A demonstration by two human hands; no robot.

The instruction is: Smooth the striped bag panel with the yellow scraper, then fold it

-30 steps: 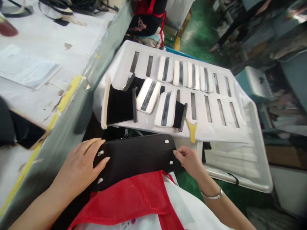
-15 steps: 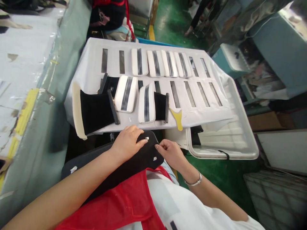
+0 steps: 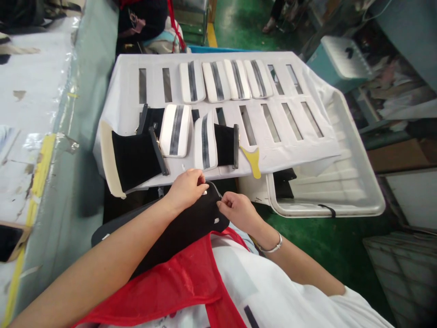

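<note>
A black panel (image 3: pixel 184 218) with rounded corners lies across my lap, small white bits showing on its surface. My left hand (image 3: pixel 187 190) rests at the panel's far edge, fingers curled and thumb tip beside a white bit (image 3: pixel 205 192). What its fingers pinch, if anything, is hidden. At the panel's right edge my right hand (image 3: pixel 240 210) is closed, thumb against the curled forefinger; I cannot make out what is between them. Another white bit (image 3: pixel 216 221) lies on the panel just below that hand.
Beyond the panel stands a white slotted table (image 3: pixel 225 127). It carries white pads with grey stripes (image 3: pixel 175 130), black fabric pieces (image 3: pixel 136 157) and a yellow Y-shaped tool (image 3: pixel 253 161). A white bin (image 3: pixel 327 207) is at right, a worktable (image 3: pixel 41 100) at left.
My left hand's fingers have curled in and drawn closer to its thumb. My right hand stays closed at the panel edge, slightly further left. The view has shifted a little.
</note>
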